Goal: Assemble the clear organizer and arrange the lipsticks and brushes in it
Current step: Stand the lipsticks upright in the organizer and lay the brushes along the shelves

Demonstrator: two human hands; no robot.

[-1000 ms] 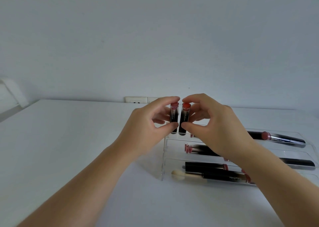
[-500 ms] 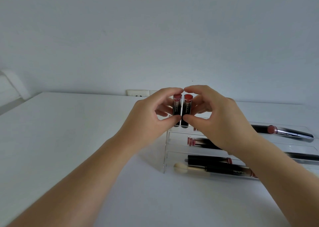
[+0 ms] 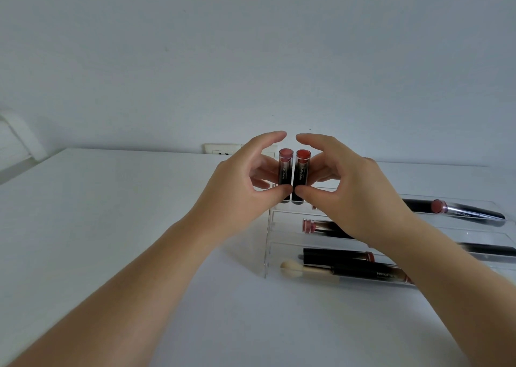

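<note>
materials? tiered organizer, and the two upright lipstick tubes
Organizer: clear rigid plastic, likely acrylic; the table shows through it and its edges catch light.
Left lipstick tube and right lipstick tube: glossy dark bodies with printed lettering and clear caps showing pink and red; probably plastic, though metal can't be ruled out.

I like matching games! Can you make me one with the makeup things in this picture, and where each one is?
Things:
1. pink-topped lipstick
2. orange-red-topped lipstick
3. fluffy brush
4. silver-handled tube

Places:
A. lying in the front row of the clear organizer
B. upright, pinched by the right hand
C. lying in the back row, far right
D. upright, pinched by the left hand

Pairs: 1-D, 2-B, 3-A, 4-C
</note>
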